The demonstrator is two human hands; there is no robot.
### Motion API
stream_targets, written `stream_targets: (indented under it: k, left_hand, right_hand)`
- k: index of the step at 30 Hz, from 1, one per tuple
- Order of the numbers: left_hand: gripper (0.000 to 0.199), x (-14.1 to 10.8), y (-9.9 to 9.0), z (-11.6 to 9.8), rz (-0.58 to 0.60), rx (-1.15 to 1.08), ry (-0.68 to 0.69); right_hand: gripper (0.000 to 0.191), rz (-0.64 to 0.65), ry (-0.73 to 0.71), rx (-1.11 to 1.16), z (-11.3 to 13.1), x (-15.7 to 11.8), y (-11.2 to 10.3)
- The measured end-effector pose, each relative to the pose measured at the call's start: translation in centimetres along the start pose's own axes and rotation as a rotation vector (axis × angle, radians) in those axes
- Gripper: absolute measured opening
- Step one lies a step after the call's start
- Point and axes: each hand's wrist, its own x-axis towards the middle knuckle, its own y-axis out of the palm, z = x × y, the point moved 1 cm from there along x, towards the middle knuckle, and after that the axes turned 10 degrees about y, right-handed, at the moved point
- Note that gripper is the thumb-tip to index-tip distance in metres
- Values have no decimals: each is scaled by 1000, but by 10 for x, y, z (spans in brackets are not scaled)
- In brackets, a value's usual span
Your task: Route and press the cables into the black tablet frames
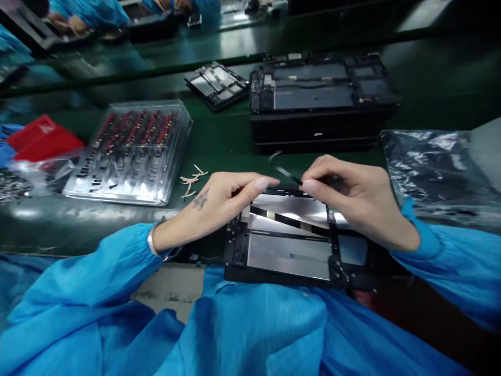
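A flat black tablet-like device [289, 256] with its insides exposed lies at the table's front edge, silvery panels and a dark flat cable [287, 220] showing. Above its far edge, my right hand [348, 196] pinches a thin curved strip [287, 173], dark near the fingers and pale toward its free end. My left hand [227, 201] is over the device's far left corner, thumb pressed to the side of the index finger. Whatever it may hold is hidden.
A stack of similar devices [321, 122] stands behind, beside a smaller open unit [217, 86]. On the left are a clear tray of small parts [129, 156], paper-like scraps [191, 183] and a red bag [43, 138]. A dark plastic bag [434, 167] lies right. Co-workers' hands [70, 23] appear across the bench.
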Motion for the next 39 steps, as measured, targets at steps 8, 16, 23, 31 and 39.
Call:
stream_targets:
  k: [8, 16, 23, 31, 39]
  left_hand:
    - [32, -1, -4, 18, 152, 223, 82]
    - [27, 17, 15, 27, 254, 268, 353]
    - [30, 19, 30, 35, 387, 241, 407]
    - [31, 20, 34, 29, 464, 383, 466]
    - [33, 20, 38, 36, 497, 510, 542]
  right_hand:
    - [20, 280, 85, -247, -36, -15, -39]
    - [22, 343, 160, -374, -54, -16, -50]
    - [20, 341, 152, -443, -58, -13, -47]
    - [31, 419, 210, -589, -49, -11, -47]
    - [32, 413, 233, -605, -55, -10, -46]
